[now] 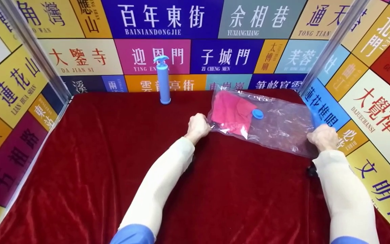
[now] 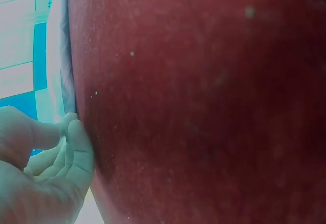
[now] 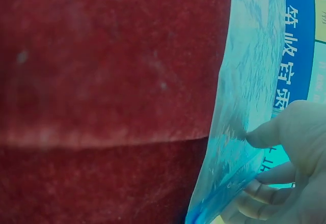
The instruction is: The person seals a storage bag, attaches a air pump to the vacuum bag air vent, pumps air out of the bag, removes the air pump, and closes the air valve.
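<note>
A clear plastic vacuum storage bag (image 1: 283, 127) stretches between my two hands over the red cloth in the head view. Inside its left half lies a folded pink cloth (image 1: 230, 110); a round blue valve cap (image 1: 257, 114) sits just right of that. My left hand (image 1: 199, 126) pinches the bag's left end near the front corner, thumb against fingertip in the left wrist view. At the opposite end, my right hand (image 1: 324, 137) grips the bag's edge. The right wrist view shows the thumb on the plastic (image 3: 234, 112) and the other fingers curled behind it.
A light blue hand pump (image 1: 163, 84) stands upright at the back, left of the bag. Dark red velvet (image 1: 80, 152) covers the table. Printed sign panels (image 1: 152, 56) wall in the back and both sides, with metal posts (image 1: 333, 44) at the corners.
</note>
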Tool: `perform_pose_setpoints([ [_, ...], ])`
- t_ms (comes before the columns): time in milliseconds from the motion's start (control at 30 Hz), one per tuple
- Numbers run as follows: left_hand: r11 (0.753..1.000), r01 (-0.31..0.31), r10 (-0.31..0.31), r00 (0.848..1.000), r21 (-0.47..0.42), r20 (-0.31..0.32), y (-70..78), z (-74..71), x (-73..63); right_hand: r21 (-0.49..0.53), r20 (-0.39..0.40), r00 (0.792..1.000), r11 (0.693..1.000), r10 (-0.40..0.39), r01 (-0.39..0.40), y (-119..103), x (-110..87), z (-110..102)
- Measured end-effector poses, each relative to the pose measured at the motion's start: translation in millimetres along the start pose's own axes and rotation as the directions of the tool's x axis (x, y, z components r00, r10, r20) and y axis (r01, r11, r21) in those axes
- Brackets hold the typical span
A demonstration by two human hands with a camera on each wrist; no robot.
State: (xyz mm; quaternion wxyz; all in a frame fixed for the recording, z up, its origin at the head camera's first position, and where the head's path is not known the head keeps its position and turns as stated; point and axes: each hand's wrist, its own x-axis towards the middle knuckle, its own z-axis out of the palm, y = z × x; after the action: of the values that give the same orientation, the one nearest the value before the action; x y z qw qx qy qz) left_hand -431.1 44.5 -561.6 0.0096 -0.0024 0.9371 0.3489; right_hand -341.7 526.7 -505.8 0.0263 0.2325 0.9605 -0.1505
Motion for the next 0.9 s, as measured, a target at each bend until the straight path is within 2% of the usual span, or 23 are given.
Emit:
perform_pose_setpoints([
  [200, 1.0, 0.005, -0.005, 1.0, 0.0, 0.0, -8.3, -0.2, 5.3, 0.005, -0.014, 0.999, 0.999, -0.031, 0.031, -2, 0.6, 1],
  [333, 1.0, -0.016, 0.016, 1.0, 0.016, 0.005, -20.0, 5.5, 13.2, -0.004, -0.023, 0.999, 0.999, -0.046, 0.046, -4, 1.3, 2],
  [433, 0.999, -0.03, 0.03, 0.999, 0.019, 0.015, -22.7, 3.8, 11.6, -0.011, -0.029, 0.998, 0.998, -0.055, 0.054, -5, 0.8, 4],
  [567, 0.999, -0.03, 0.03, 0.999, 0.018, 0.035, -1.4, -28.4, -24.1, -0.013, -0.033, 0.998, 0.998, -0.061, 0.06, -8, 0.8, 6],
  [633, 0.999, -0.051, 0.051, 0.998, 0.011, 0.031, -4.1, -30.5, -27.1, -0.019, -0.034, 0.997, 0.998, -0.063, 0.063, -11, 1.1, 7],
  [667, 0.999, -0.052, 0.052, 0.998, 0.013, 0.039, -0.5, -38.0, -34.9, -0.022, -0.035, 0.997, 0.998, -0.065, 0.065, -13, 1.4, 7],
  [867, 0.997, -0.08, 0.08, 0.994, -0.001, 0.079, -10.1, -47.6, -40.9, -0.044, -0.063, 0.992, 0.993, -0.113, 0.11, -20, 0.1, 10],
  [900, 0.996, -0.087, 0.087, 0.992, 0.003, 0.088, -13.5, -45.6, -38.0, -0.046, -0.067, 0.991, 0.992, -0.119, 0.116, -20, -0.1, 11],
])
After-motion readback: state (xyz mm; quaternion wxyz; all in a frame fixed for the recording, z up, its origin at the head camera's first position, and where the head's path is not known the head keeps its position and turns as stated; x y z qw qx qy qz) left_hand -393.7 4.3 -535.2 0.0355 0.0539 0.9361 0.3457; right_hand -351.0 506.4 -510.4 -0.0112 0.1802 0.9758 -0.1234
